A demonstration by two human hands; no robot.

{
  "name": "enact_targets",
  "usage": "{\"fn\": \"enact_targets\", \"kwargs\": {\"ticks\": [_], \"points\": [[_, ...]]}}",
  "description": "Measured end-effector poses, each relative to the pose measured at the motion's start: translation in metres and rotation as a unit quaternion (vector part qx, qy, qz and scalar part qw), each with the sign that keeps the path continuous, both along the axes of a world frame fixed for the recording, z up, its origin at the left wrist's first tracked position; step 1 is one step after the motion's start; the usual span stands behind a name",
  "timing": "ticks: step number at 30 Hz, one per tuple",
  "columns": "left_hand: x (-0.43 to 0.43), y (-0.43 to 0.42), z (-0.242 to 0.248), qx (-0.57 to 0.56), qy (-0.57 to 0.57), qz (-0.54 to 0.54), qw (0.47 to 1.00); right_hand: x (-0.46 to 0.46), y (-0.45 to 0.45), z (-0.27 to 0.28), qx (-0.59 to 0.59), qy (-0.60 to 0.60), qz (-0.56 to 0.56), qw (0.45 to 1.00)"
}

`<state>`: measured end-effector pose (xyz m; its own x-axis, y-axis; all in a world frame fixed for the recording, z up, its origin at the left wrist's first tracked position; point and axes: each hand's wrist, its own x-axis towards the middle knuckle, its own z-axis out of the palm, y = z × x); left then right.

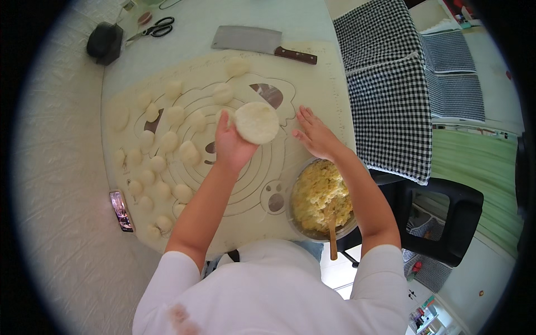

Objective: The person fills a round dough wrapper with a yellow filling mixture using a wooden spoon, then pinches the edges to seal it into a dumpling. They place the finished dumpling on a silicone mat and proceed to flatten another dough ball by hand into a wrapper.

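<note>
A round, flattened dough wrapper (pixel 257 122) rests on the fingers of my left hand (pixel 235 144), held above the printed pastry mat (pixel 251 226). My right hand (pixel 315 133) hovers to the right of it, fingers extended and nothing in them. Just below my right hand stands a metal bowl (pixel 294 224) of yellowish, crumbly filling (pixel 320 192). A wooden spoon or spatula (pixel 333 238) is stuck in the filling, its handle over the rim. Several small dough pieces (pixel 169 141) are scattered over the left half of the mat.
A cleaver (pixel 249 38) with a dark wooden handle lies across the mat's far edge. Black-handled scissors (pixel 157 29) and a dark container (pixel 104 44) are at the far left. A phone (pixel 122 211) lies at the left edge. Checked cloth (pixel 387 104) and a black chair (pixel 460 222) are right.
</note>
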<state>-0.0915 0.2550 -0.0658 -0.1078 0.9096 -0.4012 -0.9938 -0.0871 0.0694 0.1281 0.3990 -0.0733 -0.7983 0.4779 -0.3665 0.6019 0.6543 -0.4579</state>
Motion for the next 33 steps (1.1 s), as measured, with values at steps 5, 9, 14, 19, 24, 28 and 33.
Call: {"fn": "enact_targets", "kwargs": {"ticks": [5, 9, 14, 19, 24, 28, 33], "points": [[0.032, 0.082, -0.014, 0.016, -0.02, -0.038, 0.999, 0.037, -0.005, 0.055, -0.095, 0.152, -0.183, 0.967], [0.057, 0.137, -0.017, 0.018, 0.005, -0.073, 0.997, 0.069, -0.024, 0.058, -0.022, 0.185, -0.194, 0.963], [0.052, 0.129, -0.03, -0.202, 0.312, 0.02, 0.928, 0.078, -0.054, 0.062, -0.043, 0.252, -0.236, 0.938], [0.034, 0.001, -0.013, -0.183, 0.206, 0.055, 0.96, 0.055, -0.085, 0.06, -0.109, 0.343, -0.261, 0.896], [0.069, -0.106, -0.014, -0.127, -0.016, 0.044, 0.991, -0.036, -0.171, 0.071, -0.302, 0.426, -0.27, 0.809], [0.071, -0.139, 0.024, -0.149, -0.017, 0.007, 0.989, -0.053, -0.231, 0.031, -0.08, 0.346, 0.009, 0.935], [0.075, -0.167, 0.035, -0.131, 0.438, 0.036, 0.889, -0.042, -0.255, 0.012, -0.387, 0.194, -0.286, 0.855]]}}
